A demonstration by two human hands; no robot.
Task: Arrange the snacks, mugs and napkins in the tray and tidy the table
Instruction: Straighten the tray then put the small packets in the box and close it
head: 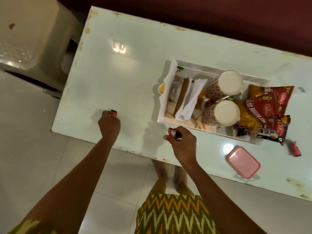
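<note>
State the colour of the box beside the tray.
Pink: the box shows best in the head view.

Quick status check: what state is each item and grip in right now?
left grip: pinches a small red item.
right grip: holds a second red item.
mugs: both standing in the tray.
napkins: folded, in the tray.
snack packets: piled in the tray, overhanging its rim.
pink box: lid on, on the table.
red wrapper: loose on the table.
</note>
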